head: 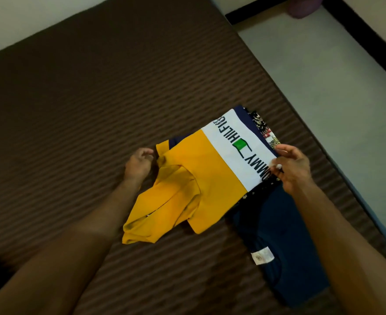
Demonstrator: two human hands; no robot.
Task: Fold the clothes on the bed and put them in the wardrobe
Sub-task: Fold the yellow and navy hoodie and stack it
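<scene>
Arms reach forward over the bed (78, 105); left hand (138, 164) and right hand (293, 168) pinch the yellow shirt (201, 178) edges with curled fingers.

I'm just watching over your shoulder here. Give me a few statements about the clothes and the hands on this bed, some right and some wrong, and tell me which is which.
1. The yellow, white and navy shirt lies on top of the other clothes. True.
2. The right hand rests flat on the bare mattress, away from the clothes. False: it pinches the white edge of the shirt.
3. A dark blue garment with a small white label lies under the pile, nearer the person. True.
4. The left hand is at the shirt's yellow end. True.
5. The patterned garment is on top of the pile. False: it peeks out from beneath the shirt.
</scene>
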